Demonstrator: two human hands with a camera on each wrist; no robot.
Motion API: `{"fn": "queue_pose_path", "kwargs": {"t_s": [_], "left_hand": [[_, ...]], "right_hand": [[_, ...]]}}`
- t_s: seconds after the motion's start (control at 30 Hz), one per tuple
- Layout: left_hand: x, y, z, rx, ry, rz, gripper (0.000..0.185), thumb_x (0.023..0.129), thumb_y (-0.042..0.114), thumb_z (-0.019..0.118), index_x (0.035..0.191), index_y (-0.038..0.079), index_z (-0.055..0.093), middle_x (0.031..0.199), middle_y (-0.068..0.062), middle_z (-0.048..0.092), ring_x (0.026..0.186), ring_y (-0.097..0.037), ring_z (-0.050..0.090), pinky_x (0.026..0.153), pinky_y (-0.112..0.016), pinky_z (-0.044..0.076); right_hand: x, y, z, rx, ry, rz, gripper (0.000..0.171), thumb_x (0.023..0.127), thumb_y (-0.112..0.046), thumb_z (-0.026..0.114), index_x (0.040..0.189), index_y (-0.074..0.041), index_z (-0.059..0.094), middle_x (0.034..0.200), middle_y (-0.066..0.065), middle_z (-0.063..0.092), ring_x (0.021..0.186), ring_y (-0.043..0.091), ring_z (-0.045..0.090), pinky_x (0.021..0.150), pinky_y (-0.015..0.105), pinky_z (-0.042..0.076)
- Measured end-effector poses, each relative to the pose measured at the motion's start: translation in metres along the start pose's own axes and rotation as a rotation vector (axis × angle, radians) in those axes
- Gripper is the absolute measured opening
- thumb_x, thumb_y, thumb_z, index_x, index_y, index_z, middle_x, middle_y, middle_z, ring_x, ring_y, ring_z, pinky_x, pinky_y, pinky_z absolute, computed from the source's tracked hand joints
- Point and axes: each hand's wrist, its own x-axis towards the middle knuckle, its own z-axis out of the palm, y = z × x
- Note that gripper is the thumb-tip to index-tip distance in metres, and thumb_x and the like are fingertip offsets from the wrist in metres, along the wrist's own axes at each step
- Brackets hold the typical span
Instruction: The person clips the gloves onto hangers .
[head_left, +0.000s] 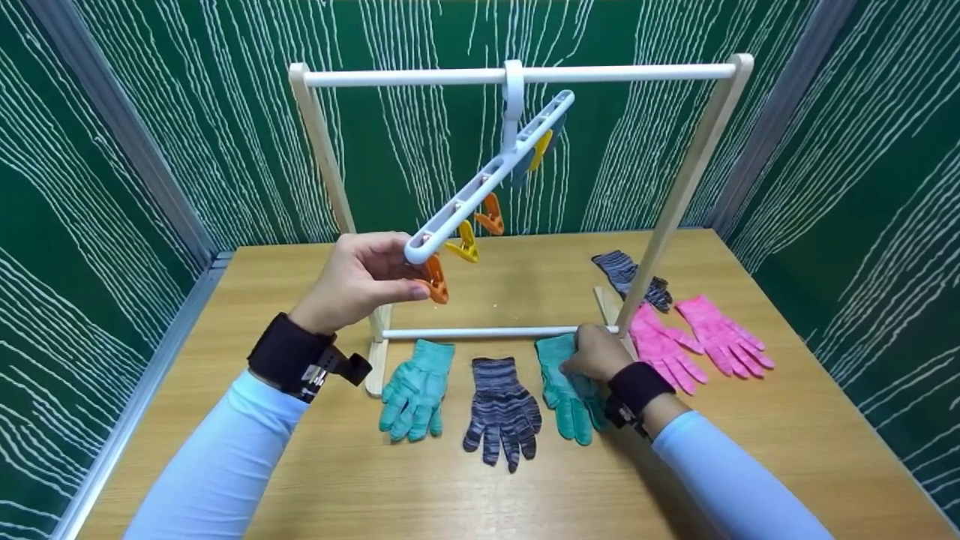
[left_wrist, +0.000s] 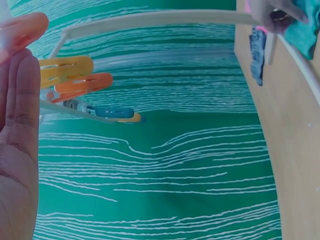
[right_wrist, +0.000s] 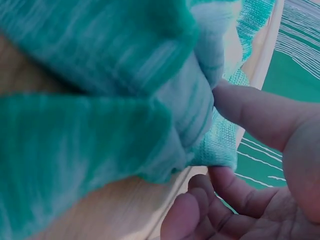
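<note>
A light-blue clip hanger point(head_left: 480, 184) hangs by its hook from the white top rod, with orange, yellow and blue clips along its bar. At its near end my left hand point(head_left: 364, 281) pinches an orange clip point(head_left: 436, 281) between thumb and fingers. The same orange clip point(left_wrist: 22, 32) shows in the left wrist view. My right hand point(head_left: 600, 352) pinches a green glove point(head_left: 566, 382) near its cuff, by the rack's lower rod. Green fabric point(right_wrist: 195, 100) bunches between thumb and fingers in the right wrist view. Beside it lie a grey striped glove point(head_left: 502, 412) and another green glove point(head_left: 418, 394).
A wooden rack point(head_left: 686, 172) stands on the table point(head_left: 360, 487); its white lower rod point(head_left: 495, 331) runs just behind the gloves. To the right are two pink gloves point(head_left: 724, 337) and another grey striped glove point(head_left: 630, 277). Green, white-lined panels point(head_left: 862, 195) enclose the table.
</note>
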Motion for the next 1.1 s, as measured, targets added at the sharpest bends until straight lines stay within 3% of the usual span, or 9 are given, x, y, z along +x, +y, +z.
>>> {"fn": "queue_pose_path", "kwargs": {"t_s": [0.13, 0.2, 0.37, 0.53, 0.67, 0.77, 0.9, 1.1], "left_hand": [[-0.001, -0.001, -0.001, -0.013, 0.005, -0.017, 0.035, 0.091, 0.012, 0.089, 0.119, -0.003, 0.074, 0.103, -0.002, 0.083, 0.094, -0.018, 0.083, 0.09, -0.037, 0.067], [0.0, -0.001, -0.001, -0.01, 0.01, -0.021, 0.038, 0.09, 0.012, 0.089, 0.119, -0.006, 0.073, 0.103, -0.002, 0.083, 0.093, -0.019, 0.083, 0.09, -0.038, 0.067], [0.0, -0.001, 0.0, 0.029, 0.019, -0.017, 0.055, 0.09, 0.017, 0.091, 0.121, -0.02, 0.064, 0.103, 0.001, 0.082, 0.095, -0.016, 0.082, 0.091, -0.036, 0.067], [0.0, -0.001, 0.0, 0.044, 0.022, -0.018, 0.062, 0.09, 0.023, 0.091, 0.122, -0.021, 0.063, 0.104, 0.003, 0.082, 0.095, -0.015, 0.081, 0.092, -0.036, 0.067], [0.0, -0.004, -0.001, 0.042, 0.025, -0.012, 0.052, 0.09, 0.027, 0.091, 0.119, -0.011, 0.071, 0.104, 0.003, 0.081, 0.095, -0.015, 0.081, 0.093, -0.036, 0.066], [0.0, -0.005, -0.001, 0.039, 0.026, -0.008, 0.05, 0.09, 0.025, 0.091, 0.119, -0.011, 0.071, 0.103, 0.003, 0.081, 0.095, -0.014, 0.081, 0.092, -0.035, 0.067], [0.0, -0.004, 0.0, 0.044, 0.031, -0.017, 0.058, 0.09, 0.019, 0.091, 0.122, -0.021, 0.063, 0.103, 0.003, 0.082, 0.095, -0.015, 0.081, 0.091, -0.035, 0.067], [0.0, -0.002, 0.002, 0.036, 0.032, -0.027, 0.058, 0.09, 0.018, 0.091, 0.121, -0.021, 0.063, 0.103, 0.002, 0.082, 0.095, -0.016, 0.082, 0.09, -0.035, 0.067]], "right_hand": [[0.026, 0.032, 0.016, -0.018, 0.048, -0.09, 0.038, 0.074, -0.017, 0.094, 0.078, -0.008, 0.057, 0.072, 0.003, 0.054, 0.063, 0.022, 0.053, 0.052, 0.033, 0.043], [0.041, 0.048, 0.025, -0.037, 0.071, -0.11, 0.039, 0.071, -0.017, 0.095, 0.078, -0.009, 0.057, 0.073, 0.002, 0.055, 0.064, 0.022, 0.054, 0.052, 0.034, 0.044], [0.056, 0.061, 0.032, -0.042, 0.056, -0.098, 0.042, 0.07, -0.018, 0.096, 0.087, -0.007, 0.06, 0.078, 0.005, 0.059, 0.069, 0.024, 0.057, 0.055, 0.035, 0.047], [0.051, 0.053, 0.032, -0.04, 0.046, -0.075, 0.037, 0.071, -0.015, 0.094, 0.088, -0.006, 0.063, 0.079, 0.005, 0.058, 0.07, 0.024, 0.056, 0.056, 0.035, 0.047], [0.034, 0.033, 0.024, -0.021, 0.044, -0.078, 0.035, 0.072, -0.008, 0.09, 0.075, -0.011, 0.055, 0.072, 0.0, 0.046, 0.064, 0.021, 0.046, 0.053, 0.033, 0.039], [0.02, 0.014, 0.014, 0.008, 0.031, -0.067, 0.039, 0.072, -0.002, 0.087, 0.069, -0.012, 0.05, 0.07, -0.001, 0.038, 0.062, 0.021, 0.041, 0.053, 0.034, 0.035], [0.027, 0.024, 0.022, 0.004, 0.049, -0.077, 0.036, 0.072, -0.002, 0.086, 0.069, -0.012, 0.052, 0.069, -0.002, 0.039, 0.062, 0.021, 0.042, 0.052, 0.034, 0.034], [0.046, 0.049, 0.038, -0.038, 0.101, -0.139, 0.034, 0.069, -0.003, 0.082, 0.063, -0.017, 0.051, 0.064, -0.005, 0.041, 0.058, 0.017, 0.041, 0.049, 0.032, 0.033]]}}
